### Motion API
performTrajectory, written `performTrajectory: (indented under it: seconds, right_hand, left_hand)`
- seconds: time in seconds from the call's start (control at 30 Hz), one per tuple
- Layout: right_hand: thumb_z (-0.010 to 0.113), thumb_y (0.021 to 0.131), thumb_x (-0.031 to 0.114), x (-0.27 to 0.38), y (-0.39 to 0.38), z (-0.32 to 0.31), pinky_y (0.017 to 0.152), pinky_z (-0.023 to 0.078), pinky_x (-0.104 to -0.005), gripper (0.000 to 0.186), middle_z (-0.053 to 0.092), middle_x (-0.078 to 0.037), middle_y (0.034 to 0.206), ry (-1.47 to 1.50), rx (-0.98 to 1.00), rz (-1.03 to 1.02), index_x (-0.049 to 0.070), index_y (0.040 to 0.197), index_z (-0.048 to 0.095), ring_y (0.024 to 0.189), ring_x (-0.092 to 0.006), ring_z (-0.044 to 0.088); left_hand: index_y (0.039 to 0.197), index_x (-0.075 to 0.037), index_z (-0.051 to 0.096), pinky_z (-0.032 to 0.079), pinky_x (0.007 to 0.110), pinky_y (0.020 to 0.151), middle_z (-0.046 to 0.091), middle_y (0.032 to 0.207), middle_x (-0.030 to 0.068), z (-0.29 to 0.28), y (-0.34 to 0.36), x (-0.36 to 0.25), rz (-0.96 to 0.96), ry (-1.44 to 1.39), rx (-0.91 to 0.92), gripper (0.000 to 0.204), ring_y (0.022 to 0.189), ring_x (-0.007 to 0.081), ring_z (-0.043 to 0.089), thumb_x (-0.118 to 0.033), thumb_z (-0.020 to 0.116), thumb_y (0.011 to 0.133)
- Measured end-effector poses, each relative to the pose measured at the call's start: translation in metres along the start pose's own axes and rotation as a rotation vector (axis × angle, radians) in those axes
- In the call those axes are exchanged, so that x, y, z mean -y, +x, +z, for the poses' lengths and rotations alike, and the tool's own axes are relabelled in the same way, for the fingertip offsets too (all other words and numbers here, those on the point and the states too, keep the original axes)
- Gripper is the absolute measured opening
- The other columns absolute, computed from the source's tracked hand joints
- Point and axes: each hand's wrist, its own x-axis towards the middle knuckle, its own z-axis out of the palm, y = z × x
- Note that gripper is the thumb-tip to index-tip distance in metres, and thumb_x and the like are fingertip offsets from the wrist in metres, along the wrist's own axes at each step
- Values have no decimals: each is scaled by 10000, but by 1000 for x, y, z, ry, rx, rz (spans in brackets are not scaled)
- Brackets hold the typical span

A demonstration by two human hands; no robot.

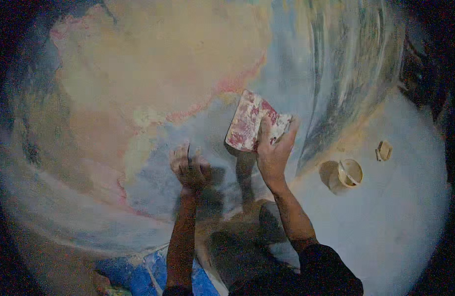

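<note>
The right hand (276, 153) has its grip closed on the lower right part of a flat, pale panel (252, 118) smeared with dark red, thumb on one side and fingers on the other. The panel is tilted over the painted surface (163, 59), just below a pink-edged beige patch; whether it touches the paint cannot be told. The left hand (190, 165) is near, lower and to the left, its fingers partly bent; a dark sliver shows between them, and whether it holds anything is unclear. The step in hand looks like working colour with the panel, and the next move seems to call for a steady hold and a controlled angle. Farther right stand a round bowl (349, 172) with a thin stick across it and a small yellowish object (383, 151); a blue sheet (175, 271) lies below.
</note>
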Motion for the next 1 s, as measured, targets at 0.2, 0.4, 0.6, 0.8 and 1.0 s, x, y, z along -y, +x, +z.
performTrajectory:
  seconds: [0.2,0.4,0.6,0.8,1.0]
  right_hand:
    - [597,936,216,-11,-11,-1,914,412,-330,633,501,-191,1131,-197,-16,-42,-138,1347,270,993,-219,513]
    - [604,934,207,23,-7,3,858,438,-318,574,506,-176,1113,76,121,-2,-85,1328,305,952,-182,530]
    - [608,934,273,9,-12,-2,922,413,-343,623,482,-215,1187,-33,34,63,-92,1331,296,1059,-248,508]
    - [609,927,351,-5,-9,-10,1107,186,-372,858,256,-265,1436,-148,4,1,-128,1431,106,1313,-323,291]
    - [649,895,349,-2,-3,-1,1086,212,-411,702,239,-267,1430,-141,63,-147,-8,1419,346,1299,-372,286]
  left_hand:
    - [1059,-65,588,393,561,963,544,1245,181,-15,-15,-7,-43,-27,89,268,1129,350,508,-253,480,901]
    - [1222,-102,591,416,519,917,547,1273,181,-29,-6,-15,-12,163,172,397,1168,369,525,-347,441,948]
    - [1127,-76,593,417,525,932,550,1252,183,-20,-2,-18,38,52,148,312,1136,354,525,-264,487,901]
    - [1033,-51,596,417,532,946,553,1230,185,-19,16,-12,16,-106,127,230,1105,340,526,-180,534,853]
    - [972,-33,603,435,508,922,569,1211,175,-10,9,-11,64,-90,47,202,1078,322,550,-107,596,784]
